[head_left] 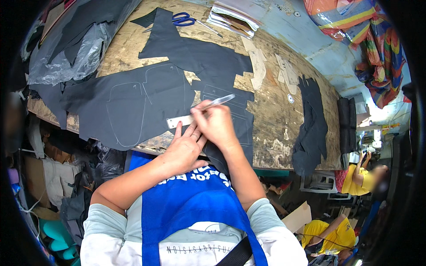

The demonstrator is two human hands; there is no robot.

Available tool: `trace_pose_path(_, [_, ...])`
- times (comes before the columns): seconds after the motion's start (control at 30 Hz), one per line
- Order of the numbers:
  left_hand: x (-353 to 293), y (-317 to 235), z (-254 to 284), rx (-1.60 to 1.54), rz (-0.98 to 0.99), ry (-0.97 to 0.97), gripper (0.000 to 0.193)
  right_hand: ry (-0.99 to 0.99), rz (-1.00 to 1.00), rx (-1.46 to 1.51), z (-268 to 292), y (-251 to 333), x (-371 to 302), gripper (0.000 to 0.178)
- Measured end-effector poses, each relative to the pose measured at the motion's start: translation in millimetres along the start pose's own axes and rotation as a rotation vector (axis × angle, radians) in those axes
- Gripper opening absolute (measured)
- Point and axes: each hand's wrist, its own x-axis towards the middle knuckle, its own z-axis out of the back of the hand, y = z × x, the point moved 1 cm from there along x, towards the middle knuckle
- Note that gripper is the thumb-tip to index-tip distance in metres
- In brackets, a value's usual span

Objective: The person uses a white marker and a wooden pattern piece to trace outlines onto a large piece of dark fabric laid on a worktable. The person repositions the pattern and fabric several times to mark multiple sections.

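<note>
A silvery pen (223, 99) is pinched in my right hand (216, 126), its shaft pointing up and right. Below it lies a narrow, pale strip-shaped template (176, 121) with small holes, on dark sheet material. My left hand (185, 151) rests with fingers stretched out, the tips at the template's lower edge. Pale outlines of shapes are drawn on the large dark piece (95, 104) to the left. Another dark piece (243, 116), marked with lines, lies under and beside my right hand. The pen's tip is hidden by my hands.
Blue-handled scissors (183, 19), a second pen (208, 28) and stacked papers (230, 22) lie at the far side. Pale templates (257, 66) and piled dark pieces (311, 126) occupy the wooden table's right. A plastic bag (84, 55) is at left; people in yellow (358, 179) are at right.
</note>
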Motion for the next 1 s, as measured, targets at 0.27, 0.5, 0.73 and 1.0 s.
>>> trace_pose_path(0.27, [30,-1,32,-0.002,0.094,0.282,0.077,-0.149,-0.333,0.193,27,-39,-1,0.014])
trace_pose_path(0.5, [52,12,50,-0.045,0.037,0.321,0.049,-0.235,-0.242,0.151,22,-39,-11,0.014])
trace_pose_path(0.73, [74,33,58,-0.179,0.049,0.44,0.052,-0.136,-0.25,0.002,38,-21,-26,0.008])
trace_pose_path(1.0, [98,73,71,-0.759,0.462,0.722,0.086,0.074,0.057,0.421,-32,0,-26,0.007])
